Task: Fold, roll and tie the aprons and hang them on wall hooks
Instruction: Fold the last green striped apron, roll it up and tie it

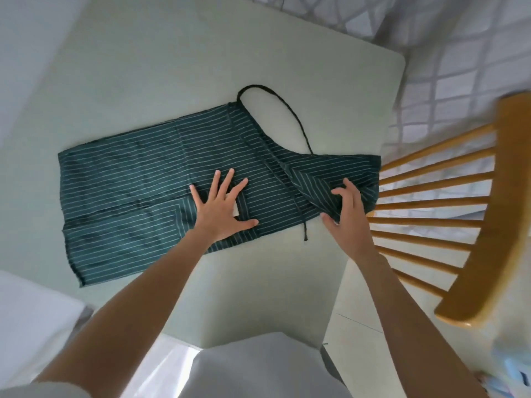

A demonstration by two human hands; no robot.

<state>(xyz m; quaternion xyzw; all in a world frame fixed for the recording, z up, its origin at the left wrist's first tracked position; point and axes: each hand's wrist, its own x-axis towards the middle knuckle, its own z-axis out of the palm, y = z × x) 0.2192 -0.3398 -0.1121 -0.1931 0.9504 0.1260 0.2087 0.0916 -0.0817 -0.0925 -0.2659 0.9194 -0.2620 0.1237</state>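
Observation:
A dark green apron (138, 170) with thin white stripes lies folded lengthwise across the pale green table (161, 67). Its black neck loop (283, 106) curves out over the far side, and a thin tie string (305, 228) trails toward the near edge. My left hand (222, 208) presses flat on the middle of the cloth with fingers spread, partly covering a small white label. My right hand (346, 212) pinches the folded right end of the apron, thumb under and fingers curled over the fabric.
A wooden spindle-back chair (474, 214) stands close at the table's right edge. A white surface (31, 314) sits at the lower left. Tiled floor (459, 47) shows beyond the table's far right corner.

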